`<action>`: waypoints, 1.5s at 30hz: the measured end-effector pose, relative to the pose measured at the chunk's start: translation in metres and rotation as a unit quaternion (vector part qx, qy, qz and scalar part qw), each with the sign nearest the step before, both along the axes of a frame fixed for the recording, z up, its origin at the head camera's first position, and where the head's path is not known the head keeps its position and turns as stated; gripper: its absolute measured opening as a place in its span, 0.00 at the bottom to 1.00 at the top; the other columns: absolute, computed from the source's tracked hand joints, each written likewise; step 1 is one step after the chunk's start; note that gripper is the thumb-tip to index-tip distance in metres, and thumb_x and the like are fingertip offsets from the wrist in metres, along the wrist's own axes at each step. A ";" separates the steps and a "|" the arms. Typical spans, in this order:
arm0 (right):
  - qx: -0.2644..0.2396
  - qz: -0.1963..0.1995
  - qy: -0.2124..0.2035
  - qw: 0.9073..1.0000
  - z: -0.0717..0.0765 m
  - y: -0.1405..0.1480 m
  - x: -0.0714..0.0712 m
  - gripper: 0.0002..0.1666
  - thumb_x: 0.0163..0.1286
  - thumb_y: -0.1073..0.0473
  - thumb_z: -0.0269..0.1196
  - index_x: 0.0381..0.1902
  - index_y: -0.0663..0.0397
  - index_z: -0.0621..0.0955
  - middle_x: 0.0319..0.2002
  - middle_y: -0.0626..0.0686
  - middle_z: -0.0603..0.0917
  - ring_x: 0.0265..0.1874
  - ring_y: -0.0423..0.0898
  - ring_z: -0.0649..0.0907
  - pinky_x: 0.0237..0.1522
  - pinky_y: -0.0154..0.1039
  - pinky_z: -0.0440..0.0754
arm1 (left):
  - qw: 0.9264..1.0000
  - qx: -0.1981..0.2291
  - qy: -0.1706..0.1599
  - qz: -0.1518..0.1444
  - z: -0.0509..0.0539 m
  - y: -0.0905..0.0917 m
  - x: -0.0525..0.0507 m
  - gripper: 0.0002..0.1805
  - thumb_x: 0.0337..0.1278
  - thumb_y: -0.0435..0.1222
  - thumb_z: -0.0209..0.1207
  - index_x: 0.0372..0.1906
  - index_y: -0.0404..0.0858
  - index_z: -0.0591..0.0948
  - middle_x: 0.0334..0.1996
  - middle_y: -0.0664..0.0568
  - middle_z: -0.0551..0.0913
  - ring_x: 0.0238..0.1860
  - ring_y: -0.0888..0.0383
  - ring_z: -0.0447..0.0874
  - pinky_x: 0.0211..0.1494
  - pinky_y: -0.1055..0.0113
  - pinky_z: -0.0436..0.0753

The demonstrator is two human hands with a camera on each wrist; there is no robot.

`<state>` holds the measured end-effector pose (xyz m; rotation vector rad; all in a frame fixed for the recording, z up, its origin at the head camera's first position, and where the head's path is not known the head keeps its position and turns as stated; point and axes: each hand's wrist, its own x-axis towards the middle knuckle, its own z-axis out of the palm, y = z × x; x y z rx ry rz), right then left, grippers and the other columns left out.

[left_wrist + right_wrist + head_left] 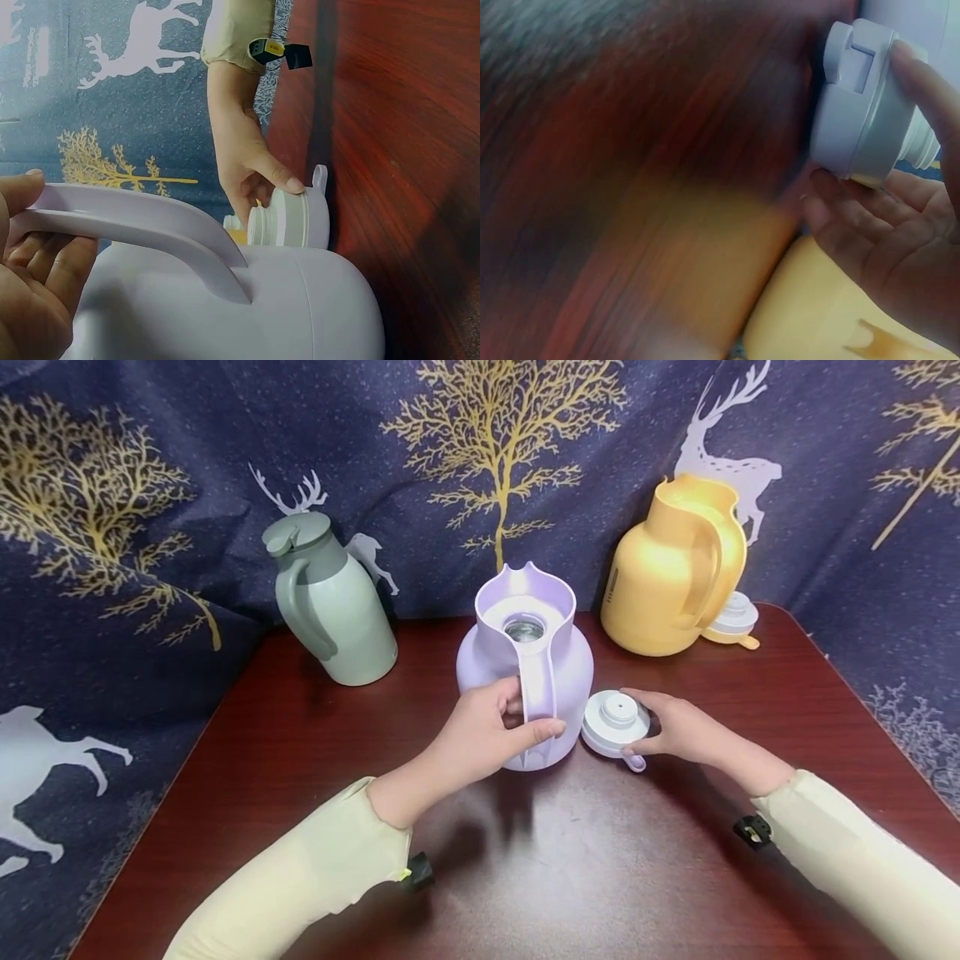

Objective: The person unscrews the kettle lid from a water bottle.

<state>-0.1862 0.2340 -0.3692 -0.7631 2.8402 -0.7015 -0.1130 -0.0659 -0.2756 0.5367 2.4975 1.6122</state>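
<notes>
A lavender insulated jug (572, 685) stands lidless on the table, its round neck opening showing a shiny inside. My left hand (480, 727) grips the jug's handle (537, 689), thumb on one side and fingers curled behind it. Just right of the jug lies its lid (609, 727), upside down with the white stopper up and a lavender tab towards me. My right hand (678, 727) holds this lid by its rim between thumb and fingers. In the right wrist view the thumb presses the lid's (870, 112) edge while several fingers curl beneath.
At the back left stands a green jug (352, 618) with its lid on. A yellow jug (652, 585) without a lid is at the back right, a white-and-yellow lid (733, 617) behind it. Dark patterned cloth (420, 527) hangs behind the red-brown table (585, 877).
</notes>
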 end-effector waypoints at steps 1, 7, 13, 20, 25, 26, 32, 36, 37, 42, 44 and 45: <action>-0.002 -0.001 0.001 1.000 -0.001 -0.001 0.000 0.56 0.50 0.50 0.82 0.69 0.73 0.71 0.62 0.74 0.79 0.61 0.68 0.80 0.64 0.65 0.76 | 1.000 -0.003 0.004 0.003 0.000 0.000 -0.001 0.16 0.56 0.36 0.72 0.47 0.34 0.84 0.42 0.43 0.92 0.42 0.59 0.90 0.45 0.70 0.86; 0.001 -0.011 0.011 1.000 -0.003 -0.009 -0.004 0.55 0.50 0.50 0.82 0.68 0.74 0.71 0.61 0.74 0.80 0.60 0.68 0.81 0.64 0.64 0.76 | 1.000 -0.004 -0.005 0.009 0.001 -0.003 -0.008 0.16 0.57 0.36 0.72 0.48 0.33 0.84 0.43 0.42 0.92 0.42 0.58 0.90 0.45 0.70 0.86; -0.004 -0.022 0.017 1.000 -0.004 -0.022 -0.011 0.53 0.52 0.51 0.81 0.68 0.74 0.71 0.60 0.74 0.80 0.59 0.67 0.81 0.64 0.63 0.77 | 1.000 -0.021 -0.007 0.001 0.003 -0.012 -0.023 0.17 0.60 0.35 0.70 0.50 0.32 0.82 0.45 0.40 0.92 0.45 0.55 0.91 0.48 0.66 0.88; -0.004 -0.026 0.014 1.000 -0.002 -0.031 -0.020 0.51 0.54 0.52 0.80 0.68 0.74 0.70 0.60 0.72 0.81 0.59 0.67 0.81 0.65 0.63 0.76 | 0.997 -0.076 0.005 0.023 0.012 -0.016 -0.035 0.16 0.62 0.37 0.69 0.50 0.33 0.82 0.43 0.43 0.92 0.46 0.52 0.91 0.52 0.61 0.87; -0.008 -0.037 0.010 0.999 -0.001 -0.037 -0.028 0.49 0.56 0.52 0.78 0.68 0.71 0.71 0.59 0.70 0.83 0.59 0.66 0.82 0.65 0.62 0.76 | 0.994 -0.101 0.006 0.033 0.015 -0.017 -0.046 0.14 0.66 0.38 0.66 0.50 0.35 0.82 0.41 0.44 0.92 0.47 0.52 0.89 0.57 0.58 0.86; -0.005 -0.040 0.011 0.999 -0.002 -0.038 -0.031 0.49 0.56 0.51 0.78 0.68 0.71 0.71 0.58 0.70 0.83 0.58 0.67 0.82 0.64 0.62 0.76 | 0.994 -0.106 0.004 0.035 0.015 -0.018 -0.049 0.13 0.66 0.38 0.66 0.50 0.35 0.82 0.41 0.45 0.92 0.48 0.52 0.88 0.58 0.57 0.85; 0.006 -0.063 0.018 0.998 -0.009 -0.043 -0.049 0.49 0.57 0.47 0.77 0.67 0.70 0.71 0.57 0.70 0.83 0.56 0.67 0.82 0.60 0.62 0.78 | 0.990 -0.132 0.006 0.045 0.018 -0.023 -0.064 0.12 0.69 0.38 0.63 0.50 0.36 0.83 0.42 0.44 0.91 0.48 0.50 0.86 0.59 0.56 0.84; 0.004 -0.084 -0.003 0.996 -0.005 -0.049 -0.055 0.49 0.57 0.50 0.77 0.69 0.69 0.70 0.59 0.70 0.82 0.58 0.68 0.81 0.62 0.63 0.77 | 0.989 -0.141 0.008 0.045 0.020 -0.025 -0.072 0.12 0.70 0.38 0.62 0.50 0.35 0.83 0.43 0.43 0.91 0.48 0.50 0.85 0.59 0.56 0.83; 0.006 -0.089 -0.007 0.996 -0.005 -0.050 -0.057 0.49 0.58 0.50 0.77 0.70 0.69 0.70 0.60 0.70 0.82 0.59 0.68 0.81 0.62 0.63 0.77 | 0.988 -0.144 0.007 0.047 0.020 -0.025 -0.074 0.11 0.70 0.38 0.62 0.50 0.35 0.83 0.43 0.43 0.91 0.48 0.50 0.85 0.59 0.56 0.83; 0.011 -0.100 -0.013 0.995 -0.004 -0.055 -0.067 0.50 0.59 0.50 0.76 0.71 0.69 0.69 0.61 0.70 0.81 0.61 0.68 0.80 0.64 0.62 0.76 | 0.985 -0.162 0.018 0.054 0.022 -0.027 -0.085 0.12 0.71 0.38 0.61 0.50 0.35 0.83 0.44 0.42 0.91 0.49 0.49 0.84 0.61 0.56 0.82; 0.011 -0.104 -0.016 0.994 -0.004 -0.057 -0.072 0.50 0.59 0.51 0.76 0.71 0.69 0.68 0.62 0.71 0.80 0.61 0.68 0.80 0.65 0.62 0.75 | 0.984 -0.166 0.022 0.059 0.022 -0.028 -0.089 0.12 0.72 0.38 0.60 0.50 0.35 0.83 0.44 0.42 0.90 0.50 0.49 0.84 0.62 0.55 0.82; 0.011 -0.108 -0.019 0.994 -0.004 -0.058 -0.074 0.50 0.60 0.51 0.75 0.72 0.69 0.67 0.63 0.71 0.80 0.62 0.68 0.80 0.66 0.61 0.75 | 0.984 -0.166 0.023 0.062 0.021 -0.028 -0.092 0.12 0.72 0.38 0.60 0.50 0.35 0.83 0.44 0.42 0.90 0.50 0.49 0.84 0.63 0.55 0.82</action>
